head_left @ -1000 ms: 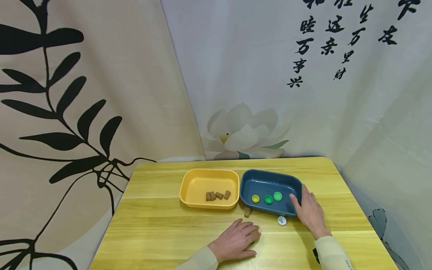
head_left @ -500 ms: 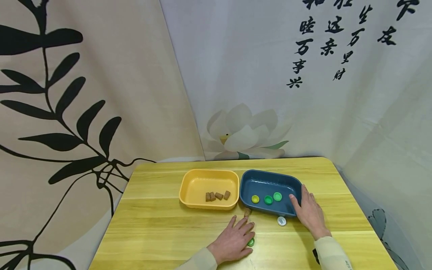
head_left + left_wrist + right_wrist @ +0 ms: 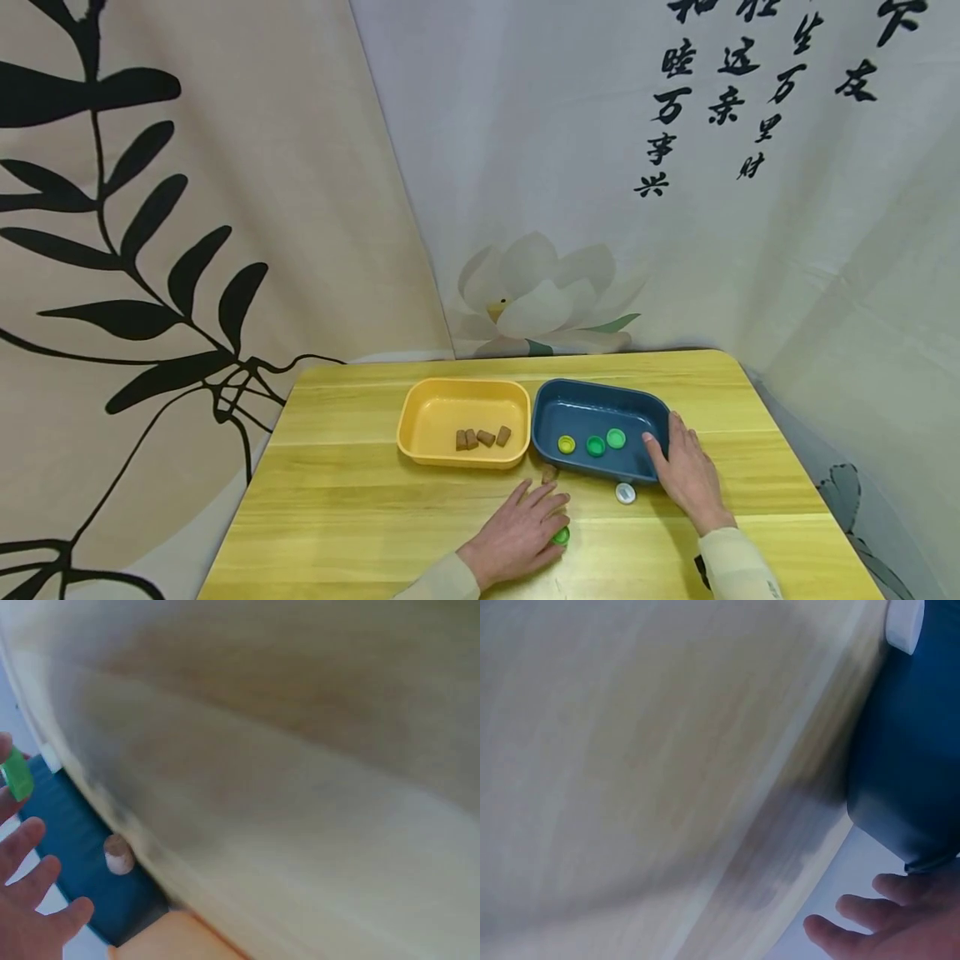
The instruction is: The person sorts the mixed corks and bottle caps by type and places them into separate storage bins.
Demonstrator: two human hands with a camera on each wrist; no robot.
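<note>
In the head view my left hand (image 3: 513, 537) is low over the table, its thumb and a finger pinching a green bottle cap (image 3: 561, 536). The left wrist view shows that green cap (image 3: 18, 775) between two digits, the other fingers spread. My right hand (image 3: 692, 475) holds the right end of a blue tray (image 3: 585, 407), thumb over the rim and fingers along the outside. One yellow cap (image 3: 566, 444) and two green caps (image 3: 606, 442) lie in this tray. A cork (image 3: 549, 473) and a white cap (image 3: 626, 493) are on the table by its front wall.
A yellow tray (image 3: 435, 408) stands left of the blue one, close against it, with several corks (image 3: 486, 437) inside. Both are on a wooden table (image 3: 337, 500). Behind it hang printed cloths (image 3: 300, 208).
My left hand shifted back from the cork region, and its thumb and finger closed on the green cap, earlier mostly covered by the hand. My right hand stayed on the blue tray.
</note>
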